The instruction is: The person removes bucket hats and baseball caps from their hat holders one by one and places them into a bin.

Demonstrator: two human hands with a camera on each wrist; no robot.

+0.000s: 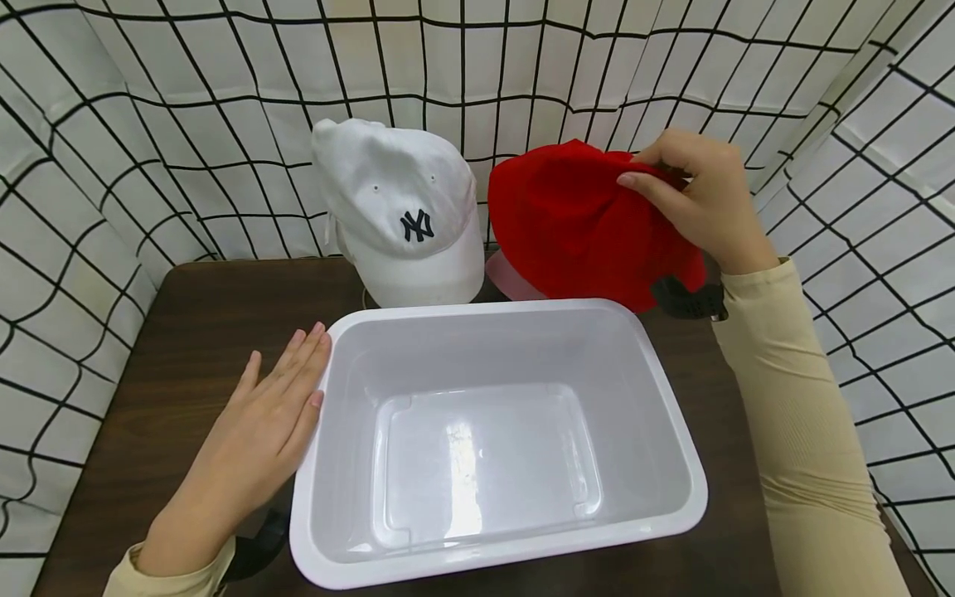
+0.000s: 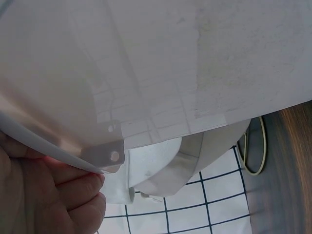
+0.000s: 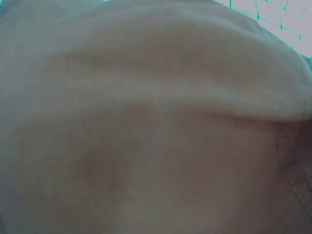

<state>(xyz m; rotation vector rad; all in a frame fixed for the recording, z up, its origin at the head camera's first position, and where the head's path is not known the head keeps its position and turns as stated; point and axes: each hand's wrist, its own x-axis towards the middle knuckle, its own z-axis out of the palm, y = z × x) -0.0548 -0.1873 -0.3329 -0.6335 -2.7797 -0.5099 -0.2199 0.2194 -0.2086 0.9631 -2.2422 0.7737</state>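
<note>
beyond the white tub [image 1: 485, 342], a right hand [image 1: 697, 195] pinches a red cap [image 1: 585, 224], likely soft and light, sensibly by its edge; the left hand [image 1: 261, 431], straight-fingered, touches the tub.

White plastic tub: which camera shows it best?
Head. The white plastic tub is in frame with its full rim and its inside, floor included. Left wrist gives only part of its outside and edge, close up, no interior floor. Right wrist is a blurred close-up in which I can't make out the tub.
</note>
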